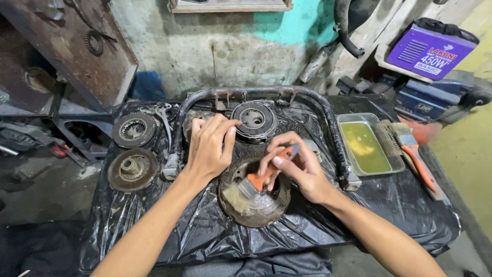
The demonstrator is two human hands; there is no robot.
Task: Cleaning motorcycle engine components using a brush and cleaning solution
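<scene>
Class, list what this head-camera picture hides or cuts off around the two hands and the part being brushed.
- Head view: the far rim of the round metal part is hidden by the right hand and the orange-handled brush.
- What lies under the left hand is covered by its palm.
- Both elbows are cut off by the bottom edge.
- The tray bottom is hidden by murky yellow-green liquid.
</scene>
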